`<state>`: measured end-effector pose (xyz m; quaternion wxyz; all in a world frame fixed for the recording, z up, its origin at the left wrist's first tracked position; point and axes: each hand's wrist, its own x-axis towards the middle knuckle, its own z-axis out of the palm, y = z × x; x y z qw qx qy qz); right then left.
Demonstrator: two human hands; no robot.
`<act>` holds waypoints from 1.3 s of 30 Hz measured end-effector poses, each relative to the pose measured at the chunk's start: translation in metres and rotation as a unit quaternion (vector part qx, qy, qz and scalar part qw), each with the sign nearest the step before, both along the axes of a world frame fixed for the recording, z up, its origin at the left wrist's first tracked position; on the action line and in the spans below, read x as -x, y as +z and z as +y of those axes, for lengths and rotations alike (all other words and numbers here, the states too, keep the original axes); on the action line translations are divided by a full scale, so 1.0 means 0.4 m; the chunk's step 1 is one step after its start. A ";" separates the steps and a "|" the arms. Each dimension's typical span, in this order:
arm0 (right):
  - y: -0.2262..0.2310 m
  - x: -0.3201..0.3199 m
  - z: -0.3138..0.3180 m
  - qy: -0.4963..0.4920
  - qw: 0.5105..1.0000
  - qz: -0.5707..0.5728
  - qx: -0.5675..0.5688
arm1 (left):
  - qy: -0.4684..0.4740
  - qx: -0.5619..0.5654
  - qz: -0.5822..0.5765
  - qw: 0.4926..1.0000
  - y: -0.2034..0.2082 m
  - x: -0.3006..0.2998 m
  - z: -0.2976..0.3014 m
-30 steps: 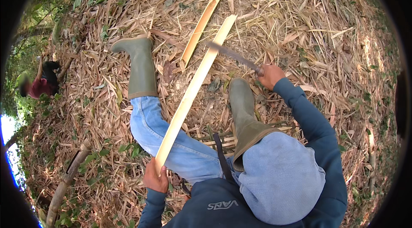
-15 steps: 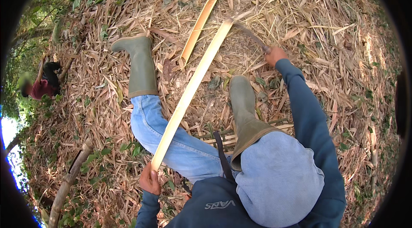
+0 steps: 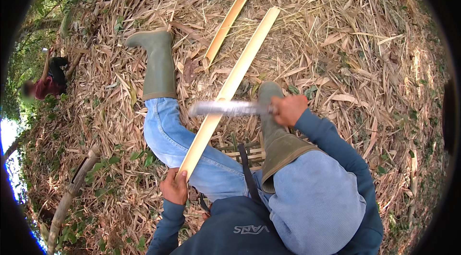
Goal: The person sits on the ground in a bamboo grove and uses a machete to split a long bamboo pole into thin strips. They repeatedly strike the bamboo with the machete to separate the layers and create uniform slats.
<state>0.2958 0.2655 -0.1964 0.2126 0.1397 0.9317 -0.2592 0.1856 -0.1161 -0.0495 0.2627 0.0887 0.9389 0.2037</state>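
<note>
My left hand (image 3: 175,187) grips the near end of a long, pale split bamboo strip (image 3: 249,55), thumb on top. The strip slants up and right across my left thigh, its far end by the dry leaves. In my right hand (image 3: 290,110) is the handle of a machete (image 3: 230,108), fingers wrapped round it. Its blade is smeared by motion and lies across the strip's middle, pointing left; I cannot tell whether it touches. A second split bamboo length (image 3: 230,18), hollow side showing, lies on the ground beyond the strip.
My green rubber boots (image 3: 159,65) stand either side of the strip. Bamboo slats (image 3: 233,155) lie under my legs, with a dark strap (image 3: 245,163) above them. A log (image 3: 72,190) rests at lower left. Another person (image 3: 48,84) is at far left. Dry leaves (image 3: 360,63) cover the ground.
The machete has swung from the strip's far end back toward me, now across its middle. My right hand moved nearer and left. The strip's far end shifted up and right.
</note>
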 end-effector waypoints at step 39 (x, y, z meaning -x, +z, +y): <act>-0.225 0.095 0.412 -0.396 0.909 -0.116 -0.055 | 0.026 0.008 0.024 0.999 0.029 0.017 -0.134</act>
